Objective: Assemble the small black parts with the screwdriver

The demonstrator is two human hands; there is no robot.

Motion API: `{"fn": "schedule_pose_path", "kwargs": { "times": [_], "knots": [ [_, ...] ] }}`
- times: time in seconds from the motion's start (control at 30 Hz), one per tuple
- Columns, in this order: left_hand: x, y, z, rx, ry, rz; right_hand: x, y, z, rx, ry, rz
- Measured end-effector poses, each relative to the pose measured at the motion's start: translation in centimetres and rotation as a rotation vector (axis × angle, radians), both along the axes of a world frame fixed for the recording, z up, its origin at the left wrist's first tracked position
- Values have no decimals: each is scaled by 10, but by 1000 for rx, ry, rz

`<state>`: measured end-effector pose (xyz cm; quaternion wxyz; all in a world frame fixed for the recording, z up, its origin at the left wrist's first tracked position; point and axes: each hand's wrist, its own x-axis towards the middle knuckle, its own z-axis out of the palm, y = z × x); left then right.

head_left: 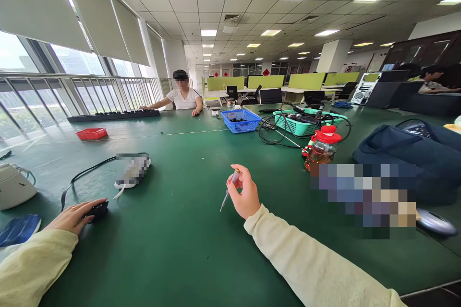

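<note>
Blue basket [245, 127], red-lidded jar [320, 151] — beyond slim tool [235, 177].

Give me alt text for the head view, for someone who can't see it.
The right hand holds a slim screwdriver, tip down, over a green table; the left hand touches a small black object. Beyond are a blue basket, a green basket heaped with cables and a red-lidded bottle, with a co-worker seated at the far edge.
</note>
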<state>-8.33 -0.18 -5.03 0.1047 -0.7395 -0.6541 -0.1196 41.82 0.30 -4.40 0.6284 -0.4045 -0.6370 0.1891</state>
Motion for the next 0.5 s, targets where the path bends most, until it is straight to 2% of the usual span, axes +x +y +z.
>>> {"fn": "schedule_pose_path", "kwargs": {
  "times": [0.1,0.4,0.5],
  "knots": [
    [1,1,-2,1,13,-17,0,0,0,-5,-4,-2],
    [7,-1,-5,0,-22,37,0,0,-1,-8,-5,-2],
    [11,-2,-4,37,-61,87,1,0,7,56,-20,-21]
  ]
}}
